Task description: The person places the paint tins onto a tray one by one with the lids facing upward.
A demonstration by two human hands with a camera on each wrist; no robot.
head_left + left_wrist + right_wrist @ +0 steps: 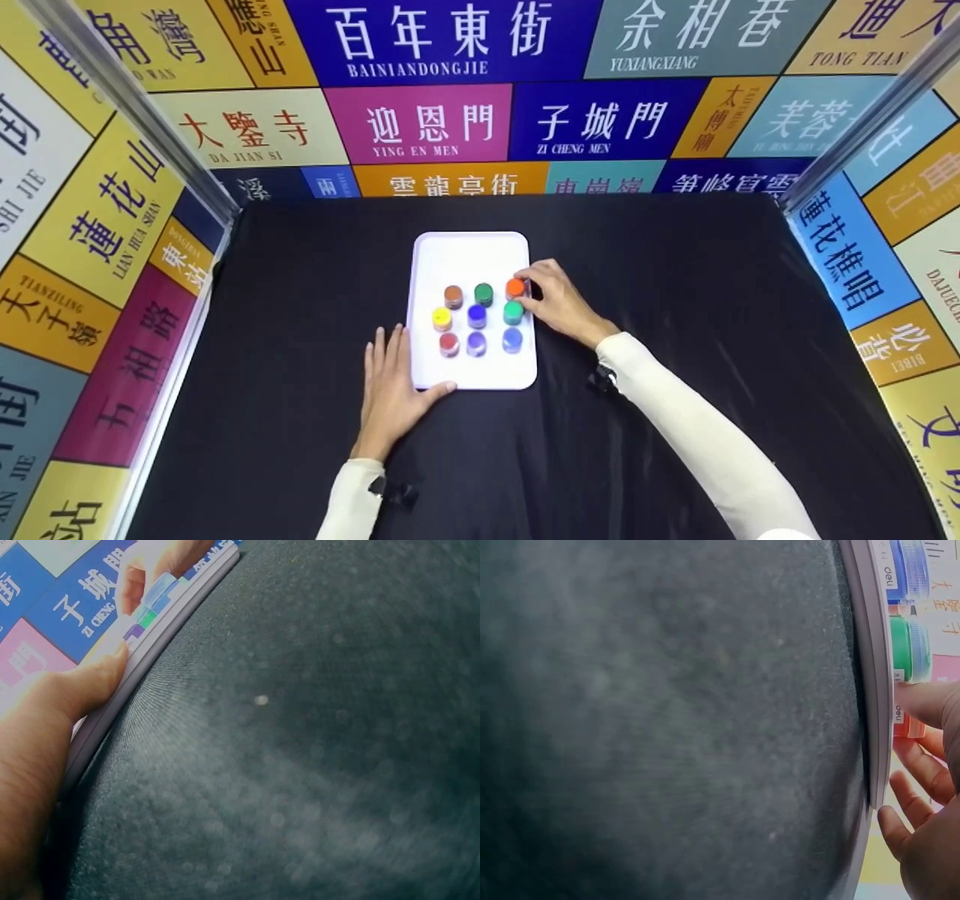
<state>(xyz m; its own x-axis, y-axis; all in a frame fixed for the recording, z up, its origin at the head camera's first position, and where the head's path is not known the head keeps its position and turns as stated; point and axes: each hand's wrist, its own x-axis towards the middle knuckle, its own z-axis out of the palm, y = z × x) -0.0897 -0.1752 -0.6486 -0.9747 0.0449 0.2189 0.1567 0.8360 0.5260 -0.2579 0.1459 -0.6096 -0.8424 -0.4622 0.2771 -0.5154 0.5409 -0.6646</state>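
Note:
A white tray [469, 259] with rounded corners lies on the black cloth, bearing small paint jars in three rows of three. My right hand [559, 300] pinches the orange jar [515, 287] at the right end of the far row. In the right wrist view, thumb and fingers are around that orange-red jar [909, 726], beside a green jar [904, 649] and a blue one [906, 570]. Flat along the tray's left edge rests my left hand [391, 390], its fingers straight and its thumb on the near edge. The left wrist view shows that thumb [97, 682] against the rim.
Brown [453, 296], dark green [483, 294], yellow [442, 319], dark blue [477, 316], red [448, 344] and purple [476, 344] jars stand close together on the tray. Black cloth [300, 300] covers the table. Panels with printed signs [420, 124] enclose the back and sides.

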